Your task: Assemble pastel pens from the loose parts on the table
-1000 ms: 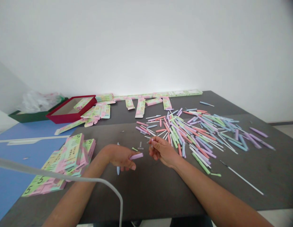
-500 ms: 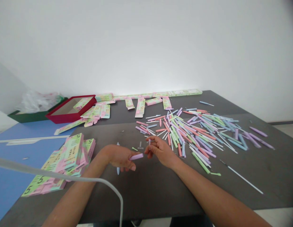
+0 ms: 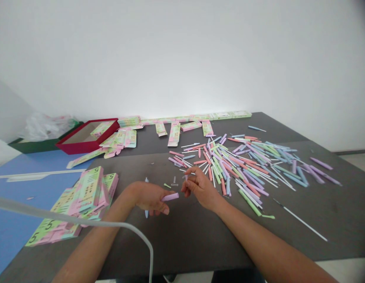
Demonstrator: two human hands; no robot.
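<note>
A smooth purple tube [image 3: 171,197] juts out of my left hand [image 3: 149,197], whose fingers are closed around its near end. My right hand [image 3: 201,188] is closed in a pinch on a small pale purple piece [image 3: 186,178]; its exact kind is too small to tell. The two hands face each other just above the dark table, a short distance apart. Partly hidden beneath my left hand lies a light blue pen-like stick [image 3: 146,214]. Between and beyond the hands are a little green piece [image 3: 167,185] and small clear plastic pieces [image 3: 174,180].
A wide heap of pastel pen-like sticks and white rods [image 3: 226,165] spreads right of my hands. Stacked small cartons [image 3: 88,192] lie at left. Behind them stand a red tray [image 3: 79,147] and a green tray [image 3: 37,146]. A white cable [image 3: 123,225] crosses the lower left foreground.
Both hands stay nearly in place, each still with its piece. The purple tube has shifted very slightly downward.
</note>
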